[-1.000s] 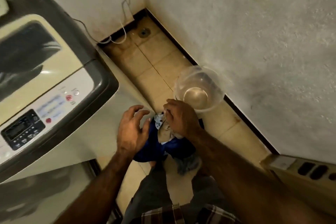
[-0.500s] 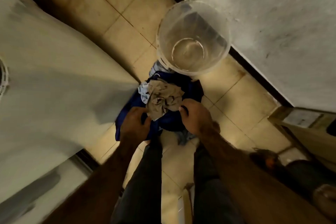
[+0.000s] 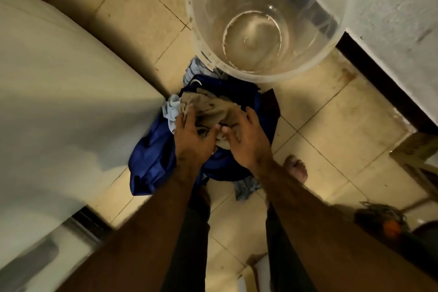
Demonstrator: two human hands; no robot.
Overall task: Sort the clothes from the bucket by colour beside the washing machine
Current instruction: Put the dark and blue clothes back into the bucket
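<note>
My left hand (image 3: 193, 136) and right hand (image 3: 246, 140) have just spread open over the tan cloth (image 3: 213, 111), ready to lift it off the blue garment (image 3: 151, 156) beneath.

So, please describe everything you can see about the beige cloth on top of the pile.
The beige cloth is a crumpled, wrinkled garment of soft, dull tan fabric with darker creases or marks; what kind of garment it is cannot be told. It lies on top of the pile, over the dark blue garment, with a pale blue-white piece at its left edge. The left hand rests on its left part with fingers spread; the right hand is at its right side, open, fingers on the fabric.
</note>
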